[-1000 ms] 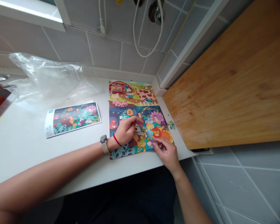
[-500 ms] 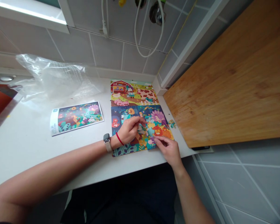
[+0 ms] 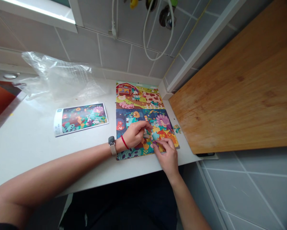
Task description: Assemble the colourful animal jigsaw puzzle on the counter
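Observation:
A colourful jungle jigsaw puzzle [image 3: 129,119] lies on the white counter [image 3: 28,140], with a farm puzzle [image 3: 136,95] just behind it. My left hand [image 3: 133,135] rests on the jungle puzzle's middle, fingers curled and pinched on a puzzle piece [image 3: 147,134]. My right hand [image 3: 166,155] is at the puzzle's lower right part, fingertips pressed on pieces near the lion. A loose piece [image 3: 177,128] lies right of the puzzle.
A printed reference picture [image 3: 81,118] lies left of the puzzles. A crumpled clear plastic bag [image 3: 54,78] sits at the back left. A large wooden board [image 3: 236,95] stands along the right. Cables [image 3: 157,38] hang on the tiled wall.
My right hand has slid left and up onto the puzzle near the lion. The left hand stays on the puzzle's middle. The view has shifted slightly.

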`<state>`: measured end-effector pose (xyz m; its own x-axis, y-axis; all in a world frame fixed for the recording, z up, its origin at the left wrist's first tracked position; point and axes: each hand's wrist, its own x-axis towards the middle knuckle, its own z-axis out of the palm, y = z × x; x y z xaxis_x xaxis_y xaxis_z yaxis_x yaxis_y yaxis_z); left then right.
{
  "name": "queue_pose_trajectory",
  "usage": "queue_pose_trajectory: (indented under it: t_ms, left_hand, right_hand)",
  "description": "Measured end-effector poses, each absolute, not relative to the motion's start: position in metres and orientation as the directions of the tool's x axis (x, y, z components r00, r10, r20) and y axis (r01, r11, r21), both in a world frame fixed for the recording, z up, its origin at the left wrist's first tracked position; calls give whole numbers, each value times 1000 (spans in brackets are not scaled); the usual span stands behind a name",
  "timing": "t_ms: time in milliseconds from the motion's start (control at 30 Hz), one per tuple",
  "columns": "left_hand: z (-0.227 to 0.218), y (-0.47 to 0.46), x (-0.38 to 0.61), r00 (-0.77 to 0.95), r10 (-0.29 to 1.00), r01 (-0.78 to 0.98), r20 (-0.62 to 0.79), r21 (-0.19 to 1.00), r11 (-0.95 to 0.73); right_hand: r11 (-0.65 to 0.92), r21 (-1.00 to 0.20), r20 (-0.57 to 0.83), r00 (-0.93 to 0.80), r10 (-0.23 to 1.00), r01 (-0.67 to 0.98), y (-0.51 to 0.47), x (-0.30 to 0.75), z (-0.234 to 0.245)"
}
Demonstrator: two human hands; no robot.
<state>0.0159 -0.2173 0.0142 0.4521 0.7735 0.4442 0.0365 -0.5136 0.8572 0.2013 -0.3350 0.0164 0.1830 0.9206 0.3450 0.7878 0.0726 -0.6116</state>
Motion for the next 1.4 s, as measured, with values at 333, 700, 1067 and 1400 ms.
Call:
queue_pose_trajectory:
  t_ms: [333,700,1067,1400]
  left_hand:
    - [12,-217,16,523,724,70,450,824,-562]
    - [11,-223,17,714,537,125,448,674,-728]
    - [13,-219,14,828,456,363,326,309,-879]
    - [5,-201,27,867,377,293,327,279,-915]
  right_hand:
    - [181,-581,348,41,937,793,-347,204,16]
    - [215,-561,339,-14,941,799,-349,207,16]
    - [249,-553,328,-67,942,795,-339,218,20]
    - [271,-563,387,-40,921,781,-340,216,18]
